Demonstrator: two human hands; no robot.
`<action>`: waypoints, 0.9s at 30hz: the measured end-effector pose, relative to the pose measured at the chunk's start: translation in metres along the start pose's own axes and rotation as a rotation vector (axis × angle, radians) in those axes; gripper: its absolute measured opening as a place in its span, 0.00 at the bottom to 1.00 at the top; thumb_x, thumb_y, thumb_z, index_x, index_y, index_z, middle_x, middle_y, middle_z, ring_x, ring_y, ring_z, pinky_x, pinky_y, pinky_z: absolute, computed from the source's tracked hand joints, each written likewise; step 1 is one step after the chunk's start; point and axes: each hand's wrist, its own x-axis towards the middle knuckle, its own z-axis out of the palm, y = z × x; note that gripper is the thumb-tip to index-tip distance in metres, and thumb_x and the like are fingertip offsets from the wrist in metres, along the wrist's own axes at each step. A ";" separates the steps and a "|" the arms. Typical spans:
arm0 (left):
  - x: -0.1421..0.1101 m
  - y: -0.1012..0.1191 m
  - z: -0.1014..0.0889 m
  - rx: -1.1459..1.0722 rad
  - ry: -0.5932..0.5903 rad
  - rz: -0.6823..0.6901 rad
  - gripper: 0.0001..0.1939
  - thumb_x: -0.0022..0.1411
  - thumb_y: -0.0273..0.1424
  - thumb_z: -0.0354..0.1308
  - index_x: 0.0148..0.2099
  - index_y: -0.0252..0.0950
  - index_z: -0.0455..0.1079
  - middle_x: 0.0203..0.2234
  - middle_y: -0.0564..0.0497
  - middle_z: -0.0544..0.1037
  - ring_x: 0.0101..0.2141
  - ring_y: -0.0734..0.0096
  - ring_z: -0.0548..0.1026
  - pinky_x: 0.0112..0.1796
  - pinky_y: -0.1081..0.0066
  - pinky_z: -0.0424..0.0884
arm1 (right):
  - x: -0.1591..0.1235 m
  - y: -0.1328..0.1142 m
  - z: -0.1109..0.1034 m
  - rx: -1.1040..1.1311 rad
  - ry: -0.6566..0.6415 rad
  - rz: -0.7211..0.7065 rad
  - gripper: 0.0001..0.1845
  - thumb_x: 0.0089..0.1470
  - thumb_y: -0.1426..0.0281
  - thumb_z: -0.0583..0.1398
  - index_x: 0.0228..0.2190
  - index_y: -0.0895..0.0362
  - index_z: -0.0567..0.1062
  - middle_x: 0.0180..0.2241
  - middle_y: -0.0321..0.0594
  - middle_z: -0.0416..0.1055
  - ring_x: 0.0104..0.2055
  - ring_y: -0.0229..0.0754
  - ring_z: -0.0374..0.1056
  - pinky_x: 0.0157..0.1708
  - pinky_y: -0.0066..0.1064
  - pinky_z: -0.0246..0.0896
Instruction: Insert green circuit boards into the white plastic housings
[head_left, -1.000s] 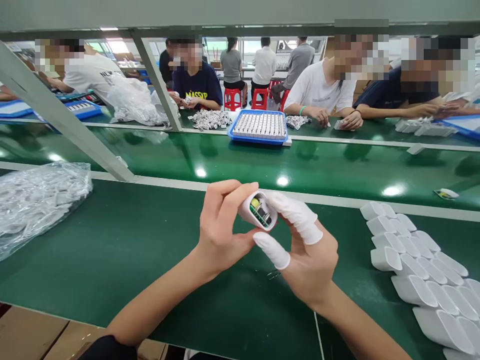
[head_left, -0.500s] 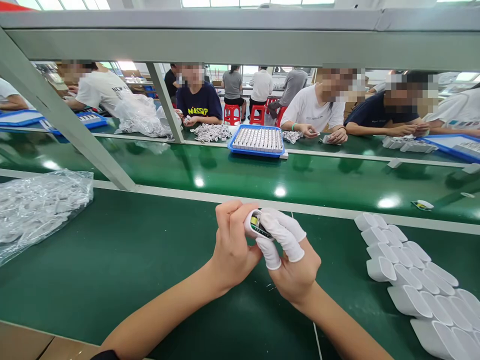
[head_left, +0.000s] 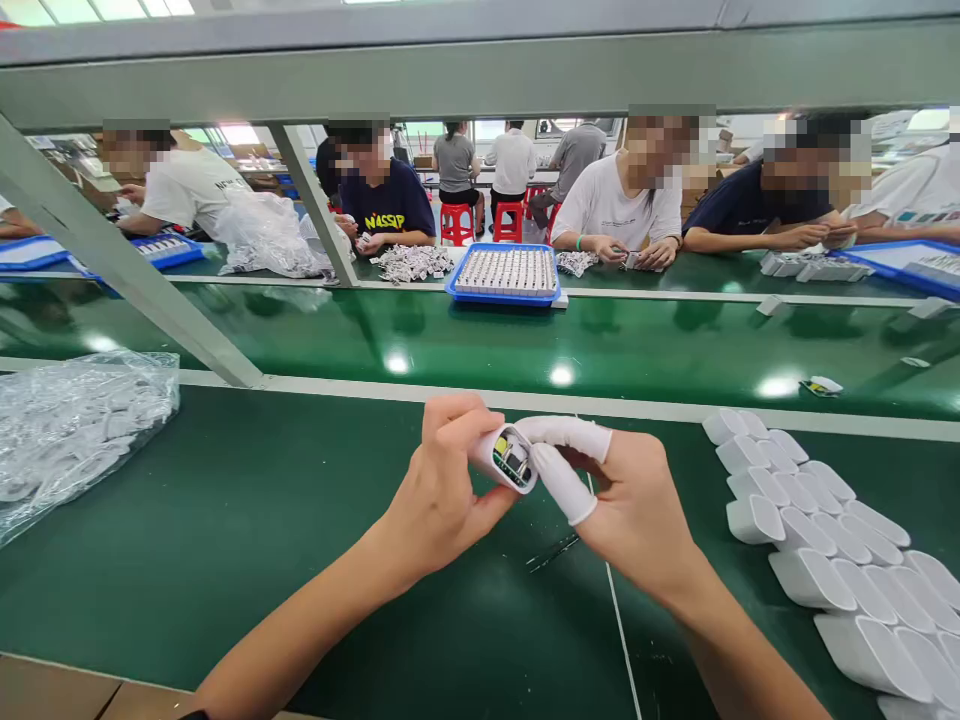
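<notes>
My left hand (head_left: 442, 490) is closed around a small white plastic housing (head_left: 487, 455), holding it above the green work surface. Through the housing's open end a circuit board (head_left: 511, 460) shows, with a yellow part and metal pieces on it. On my right hand (head_left: 607, 480), white finger cots cover the thumb and fingers. Its index finger and thumb press together at the rim of the open end, on the right side. The rest of its fingers are mostly hidden behind.
Rows of white plastic housings (head_left: 832, 535) stand at the right. A clear bag of white parts (head_left: 82, 425) lies at the left. Beyond the green belt (head_left: 465, 340), several co-workers sit near a blue tray (head_left: 504, 298) of white pieces. A metal frame (head_left: 420, 85) crosses overhead.
My right fingers have shifted from around the housing's open end to its right rim, exposing more of the board. The housing's opening has turned more toward me. The view has tilted slightly.
</notes>
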 end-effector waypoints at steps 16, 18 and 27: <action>0.003 0.001 -0.003 0.170 -0.061 0.153 0.21 0.60 0.19 0.56 0.54 0.33 0.59 0.42 0.42 0.68 0.42 0.66 0.71 0.35 0.70 0.76 | 0.000 -0.003 -0.007 -0.211 -0.088 -0.029 0.11 0.57 0.80 0.54 0.35 0.59 0.75 0.28 0.33 0.73 0.27 0.35 0.67 0.28 0.25 0.62; 0.003 0.002 -0.005 0.121 -0.073 0.132 0.21 0.60 0.20 0.57 0.55 0.32 0.59 0.42 0.42 0.68 0.43 0.65 0.70 0.37 0.70 0.76 | -0.002 -0.005 -0.010 -0.189 -0.109 -0.046 0.10 0.58 0.79 0.54 0.34 0.58 0.75 0.27 0.31 0.71 0.25 0.33 0.64 0.26 0.24 0.59; 0.008 0.010 -0.014 0.160 -0.063 0.120 0.23 0.56 0.19 0.59 0.54 0.34 0.63 0.40 0.44 0.71 0.43 0.63 0.73 0.40 0.67 0.76 | -0.008 -0.010 -0.010 -0.523 -0.057 -0.256 0.10 0.56 0.80 0.52 0.34 0.62 0.73 0.26 0.38 0.71 0.22 0.37 0.62 0.23 0.29 0.56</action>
